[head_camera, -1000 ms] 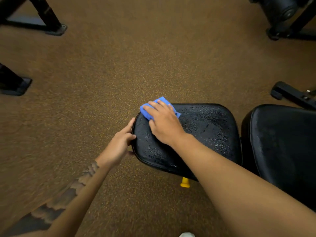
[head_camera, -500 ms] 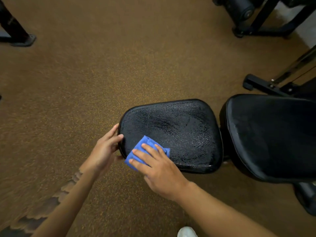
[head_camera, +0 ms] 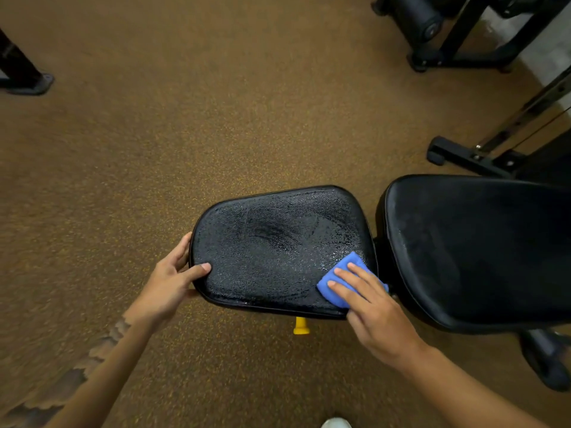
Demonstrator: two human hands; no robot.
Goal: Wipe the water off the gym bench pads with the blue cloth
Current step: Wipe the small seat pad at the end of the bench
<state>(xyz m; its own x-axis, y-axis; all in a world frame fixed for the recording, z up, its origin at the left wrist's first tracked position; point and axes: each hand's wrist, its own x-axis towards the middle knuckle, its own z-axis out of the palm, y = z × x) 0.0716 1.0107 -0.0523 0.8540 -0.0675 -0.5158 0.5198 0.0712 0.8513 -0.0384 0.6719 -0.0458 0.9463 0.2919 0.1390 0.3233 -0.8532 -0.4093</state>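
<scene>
Floor (head_camera: 185,118): brown rubber with yellow speckle, fills most of the view. Back pad (head_camera: 479,248), black, at right, cut off by the right edge. There are faint droplets near its left rim; the rest is too dark to read. Seat pad (head_camera: 272,242), black, just left of it with a narrow gap between. Its surface is beaded with water, with smeared streaks across the middle. Black machine frame (head_camera: 457,41) with a roller pad (head_camera: 417,17) top right, second frame (head_camera: 482,156) mid right, one black foot (head_camera: 27,81) far left, all cropped. Bench base mostly hidden under the pads. Left hand (head_camera: 168,282) clamped on the seat pad's left edge, thumb on top, fingers round the side. Right hand (head_camera: 377,313) flat, fingers straight and spread, pressing the blue cloth (head_camera: 340,273) onto the seat pad's near right corner. The cloth is folded and half covered by the fingers. Yellow knob (head_camera: 300,326) pokes out below the seat pad's near edge. White shoe toe (head_camera: 336,423) at bottom edge, mostly cut off.
</scene>
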